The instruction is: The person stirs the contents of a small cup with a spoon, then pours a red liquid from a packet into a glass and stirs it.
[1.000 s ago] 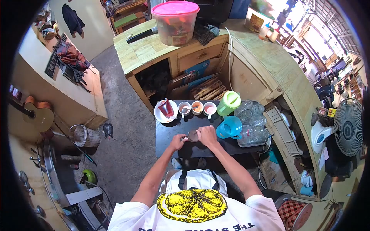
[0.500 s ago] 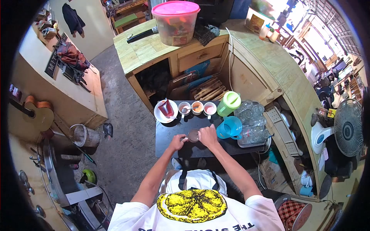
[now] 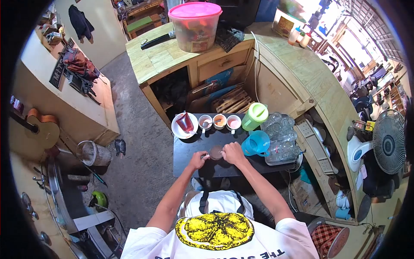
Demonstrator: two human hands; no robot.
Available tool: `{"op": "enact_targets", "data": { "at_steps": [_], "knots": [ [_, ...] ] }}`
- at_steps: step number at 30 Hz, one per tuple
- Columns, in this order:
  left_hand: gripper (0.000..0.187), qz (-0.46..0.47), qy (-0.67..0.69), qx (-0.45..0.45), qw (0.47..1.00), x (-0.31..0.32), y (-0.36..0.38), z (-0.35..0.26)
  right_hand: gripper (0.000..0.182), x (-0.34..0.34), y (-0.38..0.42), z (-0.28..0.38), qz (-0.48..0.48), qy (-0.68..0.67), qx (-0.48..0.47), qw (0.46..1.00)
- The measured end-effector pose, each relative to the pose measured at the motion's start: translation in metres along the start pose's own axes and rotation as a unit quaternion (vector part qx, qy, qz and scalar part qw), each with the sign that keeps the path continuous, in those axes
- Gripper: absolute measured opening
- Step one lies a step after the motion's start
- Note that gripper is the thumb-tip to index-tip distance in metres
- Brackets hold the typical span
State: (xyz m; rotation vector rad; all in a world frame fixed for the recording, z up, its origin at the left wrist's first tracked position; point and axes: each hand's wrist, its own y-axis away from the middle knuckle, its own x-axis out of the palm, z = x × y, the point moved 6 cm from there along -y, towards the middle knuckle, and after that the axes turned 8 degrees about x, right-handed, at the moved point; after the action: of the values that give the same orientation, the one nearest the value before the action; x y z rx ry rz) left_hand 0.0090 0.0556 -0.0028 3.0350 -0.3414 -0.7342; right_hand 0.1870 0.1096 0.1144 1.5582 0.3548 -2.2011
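Note:
A cup of brown liquid (image 3: pixel 216 153) stands on the dark table between my hands. My left hand (image 3: pixel 198 160) is closed at the cup's left side, apparently on its handle. My right hand (image 3: pixel 233 153) is closed at the right rim, fingers pinched together; what they hold, if anything, is hidden. Behind are a white cup with a spoon (image 3: pixel 205 121), a cup with orange contents (image 3: pixel 220 121) and a cup with pinkish contents (image 3: pixel 233 122). A white bowl (image 3: pixel 174 129) with a red packet (image 3: pixel 185 123) sits left of them.
Right of my hands stand a blue pitcher (image 3: pixel 256 143), a green lidded pitcher (image 3: pixel 255 116) and a tray of several clear glasses (image 3: pixel 281 140). A wooden counter (image 3: pixel 151 64) curves behind the table (image 3: pixel 185 149), carrying a pink-lidded tub (image 3: pixel 194 30). A fan (image 3: pixel 388 142) is at right.
My right hand has shifted slightly at the cup's rim, uncovering a little more of the brown liquid. My left hand stays at the cup's side. The view has moved very slightly.

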Motion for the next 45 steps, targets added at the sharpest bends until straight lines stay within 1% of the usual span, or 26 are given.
{"op": "enact_targets", "data": {
  "at_steps": [3,6,9,12,15,18,21,24,27,30,33,36,39,42,45],
  "knots": [
    [0.021,-0.002,-0.007,0.005,1.000,0.000,0.001,0.001,0.023,0.003,0.001,0.002,0.048,-0.114,0.022,0.992],
    [0.022,-0.006,-0.001,0.010,1.000,-0.001,0.000,0.003,0.023,-0.006,-0.003,-0.001,-0.037,-0.063,0.032,0.997],
    [0.021,-0.009,0.005,0.002,1.000,0.001,0.000,0.004,0.023,-0.003,-0.005,-0.004,-0.031,0.014,0.015,0.999],
    [0.021,-0.005,-0.001,0.001,1.000,-0.002,0.001,-0.002,0.024,-0.002,-0.001,-0.005,0.036,-0.055,0.034,0.997],
    [0.021,-0.004,0.002,0.009,1.000,-0.001,0.000,0.000,0.026,-0.002,-0.005,0.000,0.019,-0.104,0.028,0.994],
    [0.021,-0.005,0.007,0.021,1.000,0.003,0.000,0.009,0.025,-0.008,-0.010,-0.001,-0.012,-0.038,0.046,0.998],
    [0.021,-0.003,0.008,0.013,1.000,0.002,0.000,0.007,0.026,-0.004,-0.010,-0.002,0.002,0.041,0.043,0.998],
    [0.022,-0.005,0.010,0.012,1.000,0.002,-0.002,0.006,0.026,0.001,-0.007,0.003,0.054,-0.028,0.005,0.998],
    [0.022,-0.007,0.007,0.015,1.000,0.002,0.000,0.007,0.024,-0.003,-0.010,0.007,0.035,-0.073,0.008,0.997],
    [0.022,-0.009,-0.004,0.012,1.000,0.001,0.001,0.005,0.021,-0.008,-0.015,0.004,0.008,0.005,0.029,1.000],
    [0.021,-0.007,0.007,0.007,1.000,0.000,0.001,0.002,0.022,-0.010,-0.012,0.001,0.028,0.047,0.037,0.998],
    [0.021,-0.008,0.005,0.010,1.000,0.000,0.000,0.000,0.025,-0.004,-0.009,0.005,0.072,-0.028,-0.005,0.997],
    [0.020,0.000,0.008,0.014,1.000,0.000,0.000,0.001,0.024,-0.007,-0.012,0.007,0.020,-0.059,0.003,0.998],
    [0.020,-0.001,0.014,0.011,1.000,0.002,0.001,0.005,0.023,-0.008,-0.017,-0.001,0.016,0.005,0.052,0.999],
    [0.020,-0.013,0.013,0.022,1.000,0.002,0.000,0.007,0.022,-0.007,-0.011,-0.001,0.030,0.027,0.044,0.998]
  ]
}}
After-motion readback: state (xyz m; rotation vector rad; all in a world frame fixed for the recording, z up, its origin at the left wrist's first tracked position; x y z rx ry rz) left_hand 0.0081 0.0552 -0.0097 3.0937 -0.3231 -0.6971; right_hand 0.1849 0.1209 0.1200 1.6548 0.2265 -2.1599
